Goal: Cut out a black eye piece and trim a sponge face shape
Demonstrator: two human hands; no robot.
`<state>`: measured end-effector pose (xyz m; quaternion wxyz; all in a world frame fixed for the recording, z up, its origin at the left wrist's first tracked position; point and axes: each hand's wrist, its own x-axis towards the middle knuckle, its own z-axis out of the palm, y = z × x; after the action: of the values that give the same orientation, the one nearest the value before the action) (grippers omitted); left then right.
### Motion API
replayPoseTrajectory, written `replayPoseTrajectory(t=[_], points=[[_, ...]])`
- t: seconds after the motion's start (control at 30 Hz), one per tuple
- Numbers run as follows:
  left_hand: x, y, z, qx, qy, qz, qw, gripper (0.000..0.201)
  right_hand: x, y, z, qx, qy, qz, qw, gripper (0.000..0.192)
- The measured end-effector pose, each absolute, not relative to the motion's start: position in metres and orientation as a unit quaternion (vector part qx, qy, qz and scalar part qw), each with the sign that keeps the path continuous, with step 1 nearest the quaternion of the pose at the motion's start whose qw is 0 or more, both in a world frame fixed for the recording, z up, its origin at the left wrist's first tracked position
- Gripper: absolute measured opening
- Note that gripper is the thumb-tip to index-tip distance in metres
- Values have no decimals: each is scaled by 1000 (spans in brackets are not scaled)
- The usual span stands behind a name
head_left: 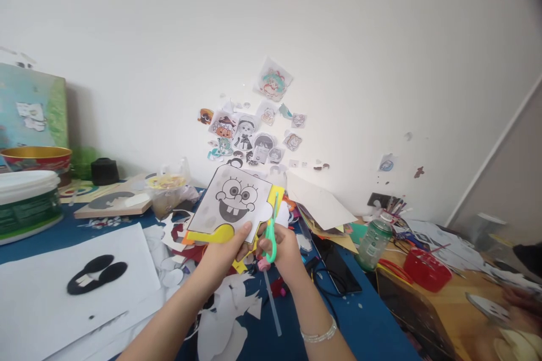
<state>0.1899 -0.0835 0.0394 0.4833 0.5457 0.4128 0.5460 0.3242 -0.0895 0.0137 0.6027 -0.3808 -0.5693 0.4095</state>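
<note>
My left hand (234, 243) grips a white paper cartoon cutout (207, 203) with big round eyes and a toothy grin, its thumb on the front near the lower edge. Behind the cutout, yellow paper (278, 194) shows at the right side and along the bottom. My right hand (279, 245) is closed round the handles of green scissors (271, 237). Their blades point up and lie at the right edge of the paper, over the yellow part. Beneath my hands, white paper scraps (228, 316) and a clear glue stick (272, 304) lie on the blue table.
On the left are a white sheet with black shapes (127, 248) and a green-and-white tub (29, 203). To the right stand a green-labelled bottle (375, 241), a black phone (337, 265) and a red bowl (427, 271). Another person's blurred hand (519, 307) shows at far right.
</note>
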Motion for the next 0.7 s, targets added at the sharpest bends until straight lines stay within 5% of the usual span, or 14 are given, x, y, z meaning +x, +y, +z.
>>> replayPoseTrajectory(t=[0.7], points=[[187,-78,38,554,410,545,478,27,327,-89,13,-366,-586,403,600,43]])
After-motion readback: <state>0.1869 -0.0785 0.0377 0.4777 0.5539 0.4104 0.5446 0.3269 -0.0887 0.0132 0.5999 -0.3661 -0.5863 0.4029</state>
